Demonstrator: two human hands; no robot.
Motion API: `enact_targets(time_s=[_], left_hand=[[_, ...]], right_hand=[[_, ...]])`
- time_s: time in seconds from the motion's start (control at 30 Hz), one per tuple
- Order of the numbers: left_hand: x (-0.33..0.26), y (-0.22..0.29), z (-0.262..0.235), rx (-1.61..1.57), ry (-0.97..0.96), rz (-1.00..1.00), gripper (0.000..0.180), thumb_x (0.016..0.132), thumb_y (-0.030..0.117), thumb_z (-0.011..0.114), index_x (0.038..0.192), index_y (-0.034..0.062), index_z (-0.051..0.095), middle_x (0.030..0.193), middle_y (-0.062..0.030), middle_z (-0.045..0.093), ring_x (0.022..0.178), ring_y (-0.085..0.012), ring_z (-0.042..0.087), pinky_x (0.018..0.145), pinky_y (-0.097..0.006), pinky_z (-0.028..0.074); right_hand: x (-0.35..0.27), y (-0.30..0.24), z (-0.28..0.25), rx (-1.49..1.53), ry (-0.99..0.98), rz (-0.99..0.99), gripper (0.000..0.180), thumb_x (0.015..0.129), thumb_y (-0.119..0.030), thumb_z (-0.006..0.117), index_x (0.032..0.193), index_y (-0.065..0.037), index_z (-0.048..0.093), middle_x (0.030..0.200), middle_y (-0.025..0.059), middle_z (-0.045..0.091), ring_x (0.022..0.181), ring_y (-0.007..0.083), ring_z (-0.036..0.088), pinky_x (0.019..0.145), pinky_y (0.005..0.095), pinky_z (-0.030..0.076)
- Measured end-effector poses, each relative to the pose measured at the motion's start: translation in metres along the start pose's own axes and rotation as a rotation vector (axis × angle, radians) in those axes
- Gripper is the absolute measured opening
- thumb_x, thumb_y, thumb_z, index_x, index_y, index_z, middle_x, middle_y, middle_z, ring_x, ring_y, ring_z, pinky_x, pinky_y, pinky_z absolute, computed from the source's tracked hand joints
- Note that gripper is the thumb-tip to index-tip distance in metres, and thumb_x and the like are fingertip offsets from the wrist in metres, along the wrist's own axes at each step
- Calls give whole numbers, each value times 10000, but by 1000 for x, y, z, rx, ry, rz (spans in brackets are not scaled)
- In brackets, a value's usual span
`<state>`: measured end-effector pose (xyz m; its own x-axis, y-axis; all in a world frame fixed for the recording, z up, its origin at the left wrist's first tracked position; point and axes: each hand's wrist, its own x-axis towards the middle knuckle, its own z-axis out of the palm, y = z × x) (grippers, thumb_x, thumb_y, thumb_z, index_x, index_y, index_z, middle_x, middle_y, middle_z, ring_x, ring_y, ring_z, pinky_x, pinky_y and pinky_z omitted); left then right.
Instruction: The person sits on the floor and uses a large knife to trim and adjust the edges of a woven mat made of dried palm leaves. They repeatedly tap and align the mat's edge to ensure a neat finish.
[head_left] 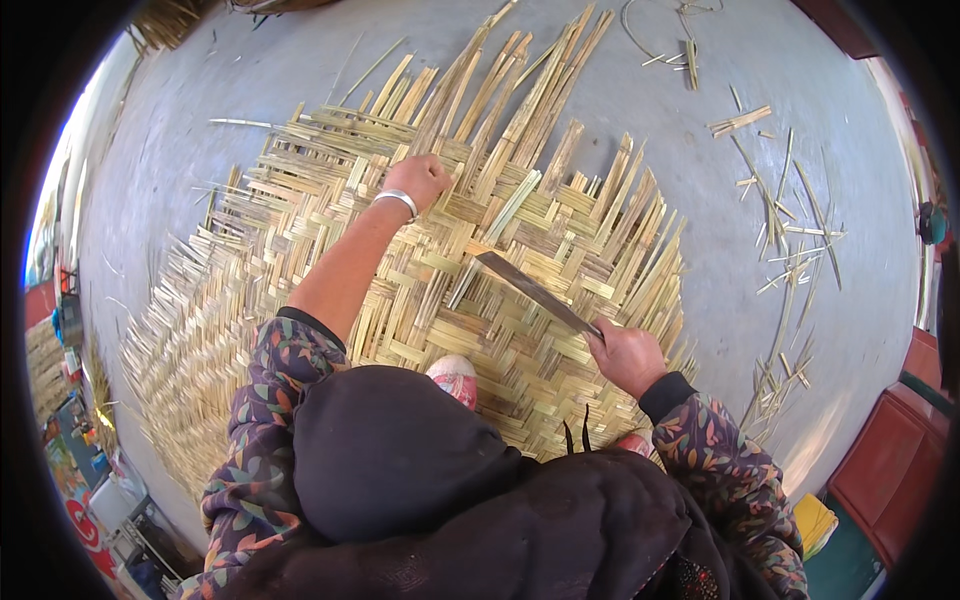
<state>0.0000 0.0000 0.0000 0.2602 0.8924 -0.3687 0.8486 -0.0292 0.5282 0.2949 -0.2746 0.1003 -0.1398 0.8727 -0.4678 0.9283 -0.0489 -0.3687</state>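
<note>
A large mat (pixel 420 290) of pale, split reed strips in a slanting weave is spread on the floor under me. My left hand (pixel 418 182), with a white bangle at the wrist, is closed over its far part. Loose reed strips (pixel 455 95) run from that fist toward the far edge; its fingertips are hidden. My right hand (pixel 628 358) is wrapped round the near end of a long, flat, dark knife (pixel 540 292). The blade slants left and away over the mat, its tip near a pale greenish strip (pixel 515 205).
Unwoven strip ends (pixel 560 80) stick out along the mat's far edge. Cut reed scraps (pixel 785 230) litter the grey floor (pixel 720 170) at right. Beyond them stands a dark red seat (pixel 890 475). My shoe (pixel 455 380) rests on the mat. Assorted goods (pixel 85 470) are at far left.
</note>
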Motion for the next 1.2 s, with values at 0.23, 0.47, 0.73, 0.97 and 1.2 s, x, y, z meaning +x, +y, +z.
enact_targets(time_s=[0.23, 0.47, 0.73, 0.97, 1.2], left_hand=[[7, 6, 8, 22, 68, -26, 349, 800, 410, 721, 863, 72, 661, 870, -165, 690, 838, -349, 649, 779, -431, 509], [-34, -14, 1, -677, 282, -169, 252, 889, 276, 663, 869, 25, 650, 813, -123, 687, 680, -224, 648, 622, -335, 513], [-191, -98, -11, -390, 427, -275, 201, 912, 188, 627, 991, 15, 689, 810, -72, 689, 689, -135, 611, 647, -279, 496], [-249, -109, 15, -366, 402, -201, 166, 903, 109, 625, 1039, 32, 679, 946, -149, 681, 826, -234, 650, 773, -331, 508], [-250, -93, 20, -219, 227, -199, 189, 916, 130, 601, 1057, 40, 690, 942, -150, 714, 858, -281, 689, 777, -340, 522]], right_hand=[[4, 2, 4, -26, 34, -20, 237, 960, -336, 525, 986, -108, 584, 618, 168, 613, 596, 378, 638, 547, 490, 518], [-3, -5, 7, -47, 22, -7, 244, 962, -336, 519, 989, -101, 581, 607, 170, 616, 581, 378, 638, 537, 490, 517], [0, -16, 0, 56, 45, -15, 291, 959, -344, 533, 1041, -70, 589, 688, 192, 636, 652, 404, 636, 587, 492, 509], [10, -59, 11, 568, -187, 81, 375, 940, -362, 564, 1036, -1, 602, 739, 214, 627, 707, 403, 626, 655, 458, 483], [12, -88, 31, 1166, -536, 412, 269, 962, -252, 606, 1036, -2, 542, 601, -13, 466, 435, 84, 420, 403, 288, 353]])
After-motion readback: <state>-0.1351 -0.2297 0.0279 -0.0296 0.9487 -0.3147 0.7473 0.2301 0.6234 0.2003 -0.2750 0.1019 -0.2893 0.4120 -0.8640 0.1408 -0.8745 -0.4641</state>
